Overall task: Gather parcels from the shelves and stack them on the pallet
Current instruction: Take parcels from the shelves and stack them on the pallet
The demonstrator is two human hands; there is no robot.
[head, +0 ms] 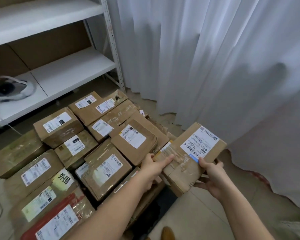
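Both hands, left hand [153, 168] and right hand [213, 175], grip a taped parcel [189, 160] right of the stacked parcels [87, 153], seemingly just above their edge.

The box [189, 158] I hold is plain brown cardboard with a white label printed in black barcodes and a small blue strip. The stacked parcels [76, 153] below are the same brown with white labels; one [55, 220] is wrapped in red. The shelves [73, 70] are white, the curtain [215, 66] white with soft grey folds.
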